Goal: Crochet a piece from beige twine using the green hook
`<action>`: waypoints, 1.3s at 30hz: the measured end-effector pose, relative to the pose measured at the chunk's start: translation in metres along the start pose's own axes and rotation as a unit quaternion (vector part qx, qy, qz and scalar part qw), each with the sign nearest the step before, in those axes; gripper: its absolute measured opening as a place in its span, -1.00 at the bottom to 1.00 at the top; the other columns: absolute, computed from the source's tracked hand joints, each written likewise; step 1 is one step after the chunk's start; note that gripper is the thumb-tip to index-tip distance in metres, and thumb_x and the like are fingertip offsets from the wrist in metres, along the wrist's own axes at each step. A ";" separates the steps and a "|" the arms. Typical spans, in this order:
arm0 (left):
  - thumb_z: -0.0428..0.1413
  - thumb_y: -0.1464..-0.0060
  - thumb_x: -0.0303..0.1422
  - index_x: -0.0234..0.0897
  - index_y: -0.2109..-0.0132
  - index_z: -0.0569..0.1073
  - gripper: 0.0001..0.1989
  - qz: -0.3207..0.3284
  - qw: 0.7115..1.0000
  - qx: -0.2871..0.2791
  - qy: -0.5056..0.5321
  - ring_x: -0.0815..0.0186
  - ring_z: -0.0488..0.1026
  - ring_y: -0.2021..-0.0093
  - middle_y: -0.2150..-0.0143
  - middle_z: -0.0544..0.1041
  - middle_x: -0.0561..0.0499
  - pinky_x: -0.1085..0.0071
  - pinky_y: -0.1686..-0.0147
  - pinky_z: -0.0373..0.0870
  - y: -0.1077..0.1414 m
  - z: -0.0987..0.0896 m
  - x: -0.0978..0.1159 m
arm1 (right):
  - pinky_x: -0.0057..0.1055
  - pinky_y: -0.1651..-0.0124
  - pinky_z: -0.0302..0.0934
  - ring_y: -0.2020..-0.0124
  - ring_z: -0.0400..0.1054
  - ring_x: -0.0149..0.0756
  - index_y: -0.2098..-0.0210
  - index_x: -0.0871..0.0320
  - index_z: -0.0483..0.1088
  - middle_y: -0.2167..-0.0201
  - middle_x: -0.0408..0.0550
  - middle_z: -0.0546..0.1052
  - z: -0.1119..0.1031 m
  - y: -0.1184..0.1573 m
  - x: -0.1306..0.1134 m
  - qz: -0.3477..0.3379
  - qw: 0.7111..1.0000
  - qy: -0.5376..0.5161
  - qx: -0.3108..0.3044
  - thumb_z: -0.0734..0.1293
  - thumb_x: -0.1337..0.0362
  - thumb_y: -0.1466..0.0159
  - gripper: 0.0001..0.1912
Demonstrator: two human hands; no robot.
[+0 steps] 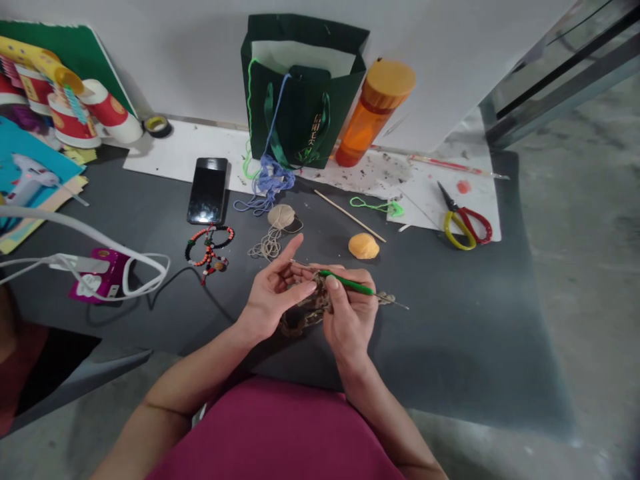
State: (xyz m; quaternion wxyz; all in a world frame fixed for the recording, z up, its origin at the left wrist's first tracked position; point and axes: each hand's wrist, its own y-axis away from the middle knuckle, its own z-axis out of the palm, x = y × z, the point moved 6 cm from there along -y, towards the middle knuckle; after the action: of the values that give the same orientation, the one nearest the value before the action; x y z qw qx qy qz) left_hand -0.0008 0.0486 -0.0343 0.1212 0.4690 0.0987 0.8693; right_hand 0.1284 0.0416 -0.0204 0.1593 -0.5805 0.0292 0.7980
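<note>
My right hand is closed around the green handle of a crochet hook, whose thin metal end sticks out to the right. Between my hands hangs brown crocheted work. My left hand pinches the work's edge with its thumb, and its index finger points up with the yarn near it. Just beyond the left hand lies a beige ball of yarn with loose strands beside it. The hook's tip is partly hidden by my fingers.
Behind stand a dark green paper bag and an orange bottle. Scissors, a yellow lump, a wooden stick and blue yarn lie ahead. A phone, bracelets and white cables are left.
</note>
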 end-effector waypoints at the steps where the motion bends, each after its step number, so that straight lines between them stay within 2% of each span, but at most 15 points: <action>1: 0.45 0.10 -0.42 -0.09 -0.30 0.47 -0.22 -0.004 1.000 -0.001 0.005 0.44 0.50 0.28 0.29 0.62 0.10 0.51 0.16 0.45 0.000 0.000 0.000 | -0.32 0.11 0.51 0.22 0.62 -0.32 0.30 0.03 0.49 0.33 -0.20 0.70 0.000 0.000 0.002 0.019 1.000 -0.015 0.005 0.47 0.31 -0.27 -0.92; 4: 0.46 0.12 -0.42 -0.10 -0.28 0.49 -0.23 -0.017 1.000 -0.006 0.019 0.45 0.51 0.29 0.30 0.62 0.10 0.50 0.16 0.45 0.000 0.001 0.001 | -0.33 0.13 0.53 0.26 0.63 -0.31 0.31 0.03 0.47 0.35 -0.21 0.69 0.001 -0.002 0.005 0.056 0.998 -0.036 0.007 0.48 0.26 -0.25 -0.90; 7: 0.46 0.12 -0.41 -0.10 -0.24 0.52 -0.27 -0.030 0.999 -0.009 0.029 0.46 0.50 0.29 0.29 0.62 0.11 0.50 0.14 0.44 0.001 0.003 0.002 | -0.30 0.19 0.55 0.31 0.63 -0.29 0.30 0.02 0.45 0.38 -0.21 0.68 0.005 -0.004 0.004 0.061 0.997 -0.050 -0.012 0.47 0.21 -0.25 -0.89; 13: 0.44 0.10 -0.42 -0.14 -0.18 0.57 -0.36 -0.069 0.996 -0.007 0.064 0.45 0.49 0.29 0.34 0.59 0.13 0.47 0.12 0.42 0.000 0.005 0.003 | -0.27 0.21 0.53 0.34 0.60 -0.27 0.27 0.00 0.40 0.39 -0.19 0.65 0.008 -0.006 0.001 0.045 0.997 -0.045 -0.037 0.40 0.18 -0.31 -0.91; 18: 0.47 0.16 -0.42 -0.15 -0.05 0.65 -0.46 -0.088 0.989 -0.023 0.115 0.50 0.43 0.38 0.42 0.54 0.15 0.55 0.26 0.37 -0.002 0.008 0.005 | -0.36 0.32 0.43 0.37 0.54 -0.32 0.23 0.00 0.36 0.37 -0.18 0.60 -0.003 -0.007 -0.002 0.012 1.000 0.019 -0.020 0.34 0.14 -0.38 -0.90; 25: 0.46 0.09 -0.35 -0.13 -0.03 0.67 -0.53 -0.108 0.986 -0.035 0.125 0.51 0.41 0.40 0.38 0.52 0.14 0.55 0.31 0.35 -0.002 0.009 0.007 | -0.29 0.26 0.40 0.26 0.57 -0.26 0.18 -0.02 0.32 0.37 -0.16 0.61 -0.004 -0.008 -0.013 -0.033 0.995 0.056 -0.075 0.25 0.15 -0.46 -0.91; 29: 0.45 0.08 -0.34 -0.17 -0.05 0.66 -0.52 -0.081 0.993 -0.015 0.080 0.51 0.37 0.40 0.38 0.50 0.13 0.54 0.33 0.33 -0.003 0.004 0.008 | -0.25 0.27 0.40 0.28 0.57 -0.22 0.18 -0.02 0.32 0.38 -0.13 0.63 -0.003 -0.010 -0.024 -0.086 0.987 0.115 -0.072 0.22 0.15 -0.46 -0.90; 32: 0.45 0.08 -0.35 -0.16 -0.09 0.63 -0.48 -0.008 0.999 0.016 0.030 0.51 0.32 0.43 0.42 0.46 0.16 0.53 0.37 0.30 -0.003 -0.001 0.014 | -0.20 0.22 0.42 0.28 0.55 -0.22 0.13 -0.02 0.34 0.32 -0.12 0.67 -0.002 -0.008 -0.031 -0.161 0.970 0.161 -0.091 0.21 0.26 -0.46 -0.93; 35: 0.44 0.06 -0.37 -0.15 -0.14 0.61 -0.44 0.064 0.996 0.050 -0.046 0.45 0.37 0.38 0.41 0.50 0.14 0.48 0.27 0.37 -0.001 -0.005 0.022 | -0.16 0.18 0.44 0.24 0.56 -0.21 0.07 -0.03 0.37 0.25 -0.10 0.70 0.001 -0.004 -0.032 -0.225 0.947 0.190 -0.126 0.24 0.35 -0.43 -0.84; 37: 0.43 0.06 -0.39 -0.16 -0.17 0.59 -0.41 0.074 0.993 0.055 -0.072 0.43 0.40 0.36 0.41 0.53 0.13 0.46 0.21 0.39 0.000 -0.005 0.023 | -0.15 0.20 0.45 0.25 0.57 -0.21 0.06 -0.05 0.41 0.23 -0.10 0.71 0.004 -0.003 -0.032 -0.253 0.931 0.227 -0.137 0.28 0.39 -0.40 -0.80; 39: 0.45 0.09 -0.40 -0.17 -0.19 0.57 -0.36 0.039 0.998 0.035 -0.037 0.44 0.40 0.38 0.44 0.52 0.14 0.47 0.24 0.39 -0.001 -0.004 0.019 | -0.16 0.23 0.47 0.28 0.58 -0.21 0.08 -0.07 0.47 0.25 -0.11 0.72 0.006 -0.003 -0.034 -0.279 0.911 0.270 -0.140 0.33 0.41 -0.36 -0.76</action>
State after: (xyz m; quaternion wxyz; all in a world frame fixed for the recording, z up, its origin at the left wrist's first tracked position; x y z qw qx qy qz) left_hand -0.0138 0.0550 -0.0217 0.0741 0.5079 0.1059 0.8517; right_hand 0.1330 0.0381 0.0142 0.2787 -0.7745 -0.2046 0.5297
